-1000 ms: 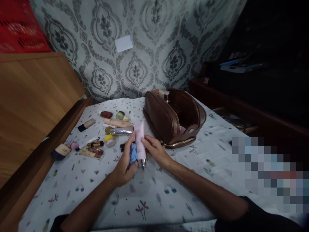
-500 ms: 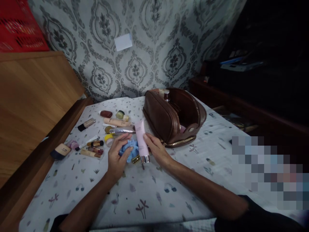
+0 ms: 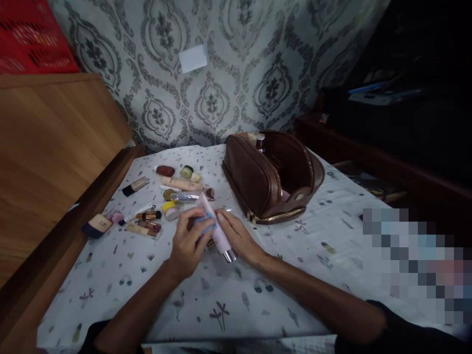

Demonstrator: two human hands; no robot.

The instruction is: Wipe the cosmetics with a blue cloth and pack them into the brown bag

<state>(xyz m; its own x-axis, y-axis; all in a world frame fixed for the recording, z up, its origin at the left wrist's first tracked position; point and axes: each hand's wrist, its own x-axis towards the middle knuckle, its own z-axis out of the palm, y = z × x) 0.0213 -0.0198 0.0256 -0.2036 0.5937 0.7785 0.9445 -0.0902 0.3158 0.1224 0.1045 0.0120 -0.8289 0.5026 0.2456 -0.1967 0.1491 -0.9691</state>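
Observation:
A pale pink squeeze tube [image 3: 220,239] with a silver cap lies slanted in my right hand [image 3: 239,238], whose fingers are closed around its right side. My left hand [image 3: 189,241] presses a crumpled blue cloth [image 3: 206,220] against the tube's upper left side. Part of the cloth is hidden under my fingers. Just beyond my hands lies a silver tube [image 3: 190,195], with a yellow-lidded jar [image 3: 170,210] to the left. A small gold item shows partly beneath the pink tube.
An open brown leather cosmetic bag [image 3: 265,182] stands at the back right, a silver-capped bottle [image 3: 260,142] inside it. Several cosmetics lie on the left, including a foundation bottle [image 3: 98,225] and a beige tube [image 3: 182,184]. A wooden panel [image 3: 59,162] borders the table's left side.
My left hand has brought the blue cloth onto the pink tube. The tube has tilted further, its cap swinging down and to the right. The view has shifted slightly.

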